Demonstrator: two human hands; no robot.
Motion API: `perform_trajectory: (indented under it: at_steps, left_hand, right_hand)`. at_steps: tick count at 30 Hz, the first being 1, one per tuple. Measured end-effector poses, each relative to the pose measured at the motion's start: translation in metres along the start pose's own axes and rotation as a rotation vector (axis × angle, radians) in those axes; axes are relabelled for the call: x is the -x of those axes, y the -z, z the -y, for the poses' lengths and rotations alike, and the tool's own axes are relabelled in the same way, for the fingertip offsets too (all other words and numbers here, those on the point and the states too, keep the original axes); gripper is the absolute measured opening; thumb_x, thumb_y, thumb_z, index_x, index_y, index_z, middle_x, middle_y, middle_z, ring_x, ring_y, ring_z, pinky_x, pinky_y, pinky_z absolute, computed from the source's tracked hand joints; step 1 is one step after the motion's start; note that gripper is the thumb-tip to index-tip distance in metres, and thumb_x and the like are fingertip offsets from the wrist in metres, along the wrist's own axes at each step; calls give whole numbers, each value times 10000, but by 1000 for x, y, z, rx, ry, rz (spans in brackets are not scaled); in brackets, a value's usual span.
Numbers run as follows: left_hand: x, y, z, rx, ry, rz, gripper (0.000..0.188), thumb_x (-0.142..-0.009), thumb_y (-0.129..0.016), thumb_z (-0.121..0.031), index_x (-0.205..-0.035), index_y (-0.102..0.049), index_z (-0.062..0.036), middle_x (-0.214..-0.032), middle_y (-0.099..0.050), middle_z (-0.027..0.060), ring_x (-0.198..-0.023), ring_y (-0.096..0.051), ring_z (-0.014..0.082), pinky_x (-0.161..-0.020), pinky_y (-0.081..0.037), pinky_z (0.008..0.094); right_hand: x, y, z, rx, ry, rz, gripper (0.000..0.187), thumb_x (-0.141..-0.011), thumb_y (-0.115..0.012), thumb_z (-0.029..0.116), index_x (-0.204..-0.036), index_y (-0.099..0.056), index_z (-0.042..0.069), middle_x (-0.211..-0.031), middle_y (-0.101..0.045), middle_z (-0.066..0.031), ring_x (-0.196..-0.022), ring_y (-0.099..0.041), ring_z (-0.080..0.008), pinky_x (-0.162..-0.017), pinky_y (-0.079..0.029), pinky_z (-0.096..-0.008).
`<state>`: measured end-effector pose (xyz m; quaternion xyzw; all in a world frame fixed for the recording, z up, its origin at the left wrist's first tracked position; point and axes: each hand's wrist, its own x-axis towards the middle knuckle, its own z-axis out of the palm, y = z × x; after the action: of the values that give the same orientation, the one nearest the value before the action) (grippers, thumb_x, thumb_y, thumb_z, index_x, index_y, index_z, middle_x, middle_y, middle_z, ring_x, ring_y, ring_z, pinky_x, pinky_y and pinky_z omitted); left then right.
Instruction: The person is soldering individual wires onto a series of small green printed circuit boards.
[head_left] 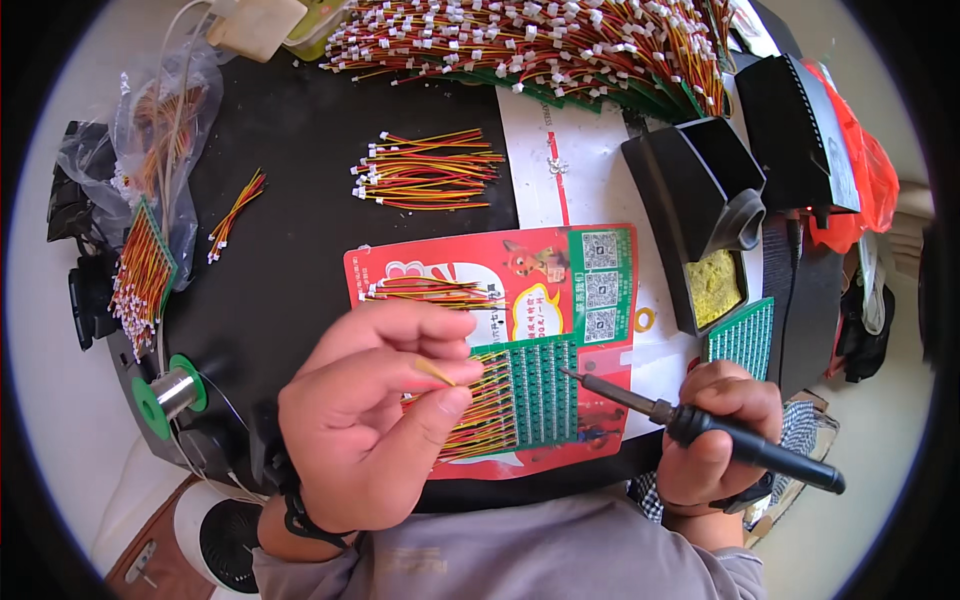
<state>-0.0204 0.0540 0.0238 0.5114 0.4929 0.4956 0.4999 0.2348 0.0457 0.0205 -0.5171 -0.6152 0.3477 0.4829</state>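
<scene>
My right hand grips a black soldering iron, its metal tip pointing left over the right part of a green circuit board panel. Rows of red, yellow and dark wires run along the panel's left part, partly behind my left hand. That hand is closed in a pinch above the wires, thumb against fingers. A short yellow strip shows along its index finger; whether it is a wire I cannot tell. Under the panel lies a red printed mat, with a few connector wires on it.
A sorted pile of connector wires lies beyond the mat; a large heap fills the back. At right stand a black iron holder with yellow sponge and a black box. At left are a solder spool and a wired board.
</scene>
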Motion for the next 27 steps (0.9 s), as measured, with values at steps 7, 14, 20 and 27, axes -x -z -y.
perform_trajectory:
  at_steps: [7,14,20,27]
  left_hand:
    - [2,2,3,-73,61,32,196,-868,-610,109,-1056,-599,56,-997,-611,149,-915,-646,171,-783,-547,271]
    - [4,-7,1,268,352,-102,95,-927,-646,46,-1019,-643,70,-900,-685,81,-835,-632,85,-738,-515,246]
    - [-4,-9,3,-425,-88,13,71,-872,-677,60,-937,-678,32,-882,-684,109,-709,-657,186,-685,-533,289]
    - [1,-13,5,-666,-254,174,267,-725,-698,121,-966,-731,10,-841,-653,113,-679,-625,251,-601,-492,337]
  right_hand:
    - [-10,4,-7,56,192,253,381,-806,-814,218,-984,-545,15,-661,-571,-80,-537,-561,-204,-495,-447,-309]
    - [-9,4,-7,72,195,261,374,-810,-804,217,-989,-542,17,-654,-566,-72,-532,-556,-208,-497,-452,-328]
    - [-10,7,-9,102,193,284,364,-819,-796,200,-997,-542,9,-661,-565,-70,-529,-548,-206,-489,-449,-324]
    - [-14,4,-10,92,233,328,366,-807,-806,185,-1007,-570,-11,-670,-574,-71,-530,-547,-193,-474,-443,-312]
